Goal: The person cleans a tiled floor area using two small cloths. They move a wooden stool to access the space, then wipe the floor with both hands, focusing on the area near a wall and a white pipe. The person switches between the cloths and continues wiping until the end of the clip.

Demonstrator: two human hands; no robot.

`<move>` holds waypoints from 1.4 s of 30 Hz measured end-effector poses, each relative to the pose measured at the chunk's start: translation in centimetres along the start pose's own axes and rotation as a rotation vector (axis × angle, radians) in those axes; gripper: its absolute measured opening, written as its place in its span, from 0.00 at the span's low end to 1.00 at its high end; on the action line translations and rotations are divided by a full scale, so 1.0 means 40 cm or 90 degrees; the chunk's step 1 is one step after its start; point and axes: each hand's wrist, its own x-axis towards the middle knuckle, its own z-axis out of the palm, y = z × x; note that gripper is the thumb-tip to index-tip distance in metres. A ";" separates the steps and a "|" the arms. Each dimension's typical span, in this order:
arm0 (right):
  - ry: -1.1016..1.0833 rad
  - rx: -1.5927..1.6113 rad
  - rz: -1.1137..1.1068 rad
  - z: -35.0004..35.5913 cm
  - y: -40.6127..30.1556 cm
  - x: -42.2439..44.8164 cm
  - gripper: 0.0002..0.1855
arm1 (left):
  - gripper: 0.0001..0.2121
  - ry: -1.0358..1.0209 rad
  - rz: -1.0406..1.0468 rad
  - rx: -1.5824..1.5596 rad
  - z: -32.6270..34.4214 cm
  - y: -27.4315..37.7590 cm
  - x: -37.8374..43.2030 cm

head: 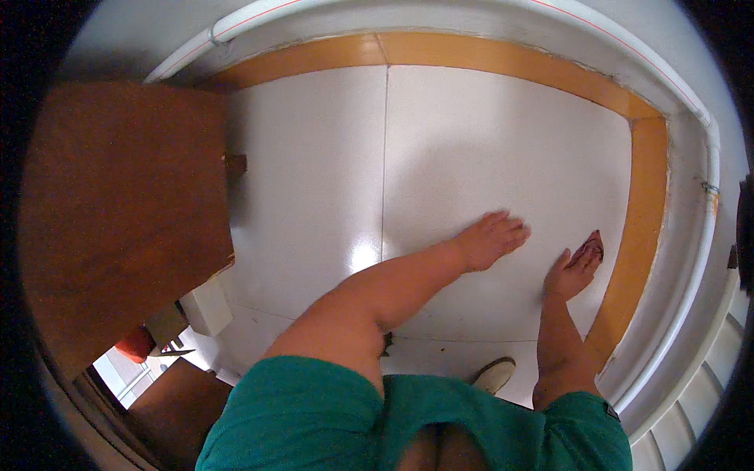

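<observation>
In the head view my left hand point(495, 240) is held over the pale tiled floor point(312, 159), palm down, its fingers a little apart and nothing in it. Whether it touches the tile I cannot tell. Further right, my right hand point(568, 279) has its fingers over a small crumpled dark red cloth point(594, 246), close to the tan skirting point(642, 194). The cloth sticks out past the fingertips, and the rest of it is hidden beneath the hand.
Brown wooden furniture point(129, 206) fills the left side, with a white box-like object point(207, 306) below its edge. A white pipe point(704, 247) follows the wall above the skirting. White slats point(701, 400) stand at lower right. A light shoe point(496, 375) shows near my body.
</observation>
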 end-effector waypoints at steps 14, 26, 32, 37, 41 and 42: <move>-0.053 -0.137 0.088 0.025 0.010 -0.028 0.36 | 0.09 0.822 -0.555 0.338 -0.385 -0.639 -0.161; -0.087 -0.074 0.125 0.029 0.042 -0.046 0.39 | 0.16 0.269 -0.114 -0.285 -0.203 -0.315 -0.034; -0.080 -0.146 0.129 0.052 0.049 -0.061 0.39 | 0.19 0.602 -0.497 0.194 -0.336 -0.451 -0.346; -0.092 -0.160 0.143 0.057 0.042 -0.063 0.39 | 0.17 0.268 -0.188 -0.164 0.036 0.006 -0.194; -0.084 -0.117 0.128 0.044 0.045 -0.053 0.39 | 0.16 -0.142 -0.026 -0.225 0.088 0.146 -0.288; -0.079 -0.098 0.125 0.039 0.049 -0.055 0.39 | 0.16 -0.111 0.001 -0.193 0.055 0.121 -0.331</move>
